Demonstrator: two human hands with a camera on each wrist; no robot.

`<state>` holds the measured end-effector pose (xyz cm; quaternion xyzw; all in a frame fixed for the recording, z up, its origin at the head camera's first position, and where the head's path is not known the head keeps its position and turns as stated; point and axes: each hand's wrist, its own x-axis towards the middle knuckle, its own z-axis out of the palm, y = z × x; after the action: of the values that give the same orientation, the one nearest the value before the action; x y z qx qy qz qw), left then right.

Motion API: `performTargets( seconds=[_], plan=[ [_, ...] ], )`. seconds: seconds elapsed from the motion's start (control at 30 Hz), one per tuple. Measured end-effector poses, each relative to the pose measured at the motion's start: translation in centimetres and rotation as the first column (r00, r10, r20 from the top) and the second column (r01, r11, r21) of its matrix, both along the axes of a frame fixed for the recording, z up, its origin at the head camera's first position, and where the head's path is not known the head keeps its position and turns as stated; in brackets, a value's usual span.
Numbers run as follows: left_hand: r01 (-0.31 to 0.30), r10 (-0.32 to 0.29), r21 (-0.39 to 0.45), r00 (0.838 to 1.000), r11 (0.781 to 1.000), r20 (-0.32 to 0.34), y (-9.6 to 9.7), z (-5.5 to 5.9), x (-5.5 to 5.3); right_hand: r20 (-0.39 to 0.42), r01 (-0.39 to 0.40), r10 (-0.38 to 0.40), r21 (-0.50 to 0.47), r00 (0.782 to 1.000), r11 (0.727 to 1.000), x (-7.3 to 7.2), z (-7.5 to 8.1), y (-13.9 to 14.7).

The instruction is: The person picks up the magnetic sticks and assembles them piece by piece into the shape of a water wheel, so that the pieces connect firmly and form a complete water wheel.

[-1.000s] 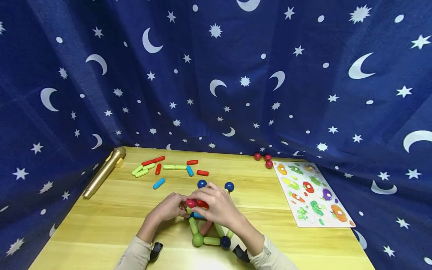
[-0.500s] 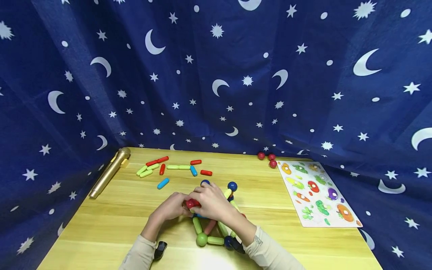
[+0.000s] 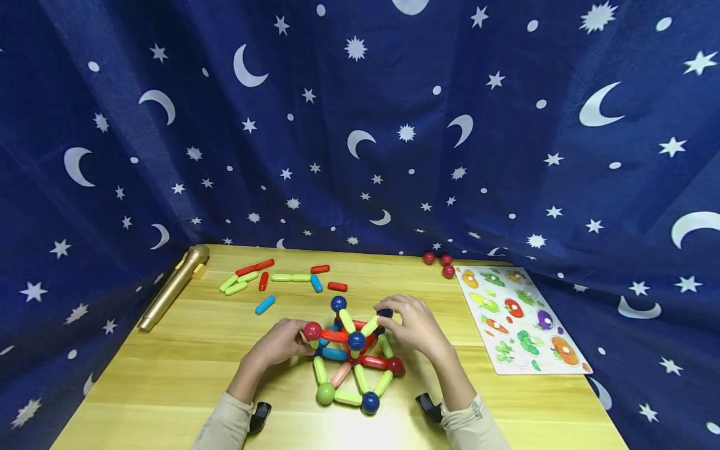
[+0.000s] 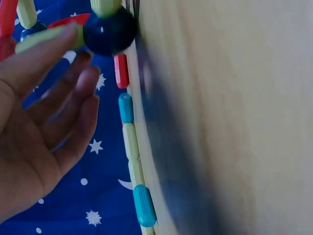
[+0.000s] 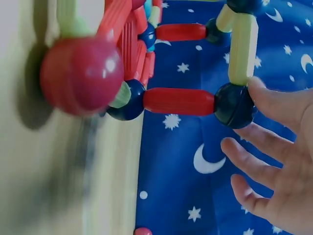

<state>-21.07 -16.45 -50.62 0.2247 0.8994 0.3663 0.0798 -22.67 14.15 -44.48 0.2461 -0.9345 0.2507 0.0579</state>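
A frame of magnetic rods and balls stands on the table, with a green ball [image 3: 325, 393] and a dark blue ball [image 3: 370, 402] at its front. My left hand [image 3: 278, 344] is at its left side, beside a raised crimson ball [image 3: 312, 331]. In the left wrist view, thumb and forefinger pinch a yellow-green rod [image 4: 39, 40] that joins a dark blue ball [image 4: 110, 32]. My right hand [image 3: 413, 325] holds an upper dark blue ball [image 5: 234, 105] between thumb and forefinger. A red rod [image 5: 178, 101] and a pale yellow rod [image 5: 243, 49] meet that ball.
Loose red, green and blue rods lie behind the frame, among them a blue rod [image 3: 265, 305]. A gold toy microphone [image 3: 174, 287] lies at the left edge. Several crimson balls [image 3: 446, 259] sit at the back, near a vegetable puzzle board [image 3: 525, 331]. A starry curtain [image 3: 360, 125] hangs behind.
My right hand has moved right, from the red rod and crimson ball at the upper left to the dark blue ball at the upper right. My left hand has stayed at the left side.
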Motion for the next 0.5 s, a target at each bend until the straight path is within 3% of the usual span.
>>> performTargets(
  seconds=[0.17, 0.3, 0.37, 0.43, 0.5],
  plan=[
    [-0.101, 0.099, -0.040, 0.993, 0.994, -0.059, -0.4, -0.2, 0.1, 0.054, 0.031, -0.026, -0.099, 0.998, 0.995, 1.2, -0.4, 0.3],
    [-0.073, 0.073, -0.006, 0.997, 0.997, -0.040, 0.2, -0.4, -0.5, 0.079, 0.065, -0.059, -0.084, 0.995, 0.994, 1.9, -0.1, 1.3],
    [-0.090, 0.090, 0.003, 0.996, 0.996, -0.024, -0.1, -0.5, -0.8, 0.088, 0.067, -0.060, -0.077, 0.994, 0.995, 2.0, 0.0, 1.8],
    [-0.154, 0.153, -0.025, 0.988, 0.988, -0.035, -1.0, -0.7, -1.0, 0.096, 0.058, -0.051, -0.075, 0.994, 0.996, 1.9, 0.0, 1.8],
    [-0.263, 0.259, -0.088, 0.964, 0.961, -0.053, -2.6, -1.0, -0.9, 0.100, 0.049, -0.041, -0.080, 0.994, 0.996, 1.8, -0.1, 1.5]
  ],
)
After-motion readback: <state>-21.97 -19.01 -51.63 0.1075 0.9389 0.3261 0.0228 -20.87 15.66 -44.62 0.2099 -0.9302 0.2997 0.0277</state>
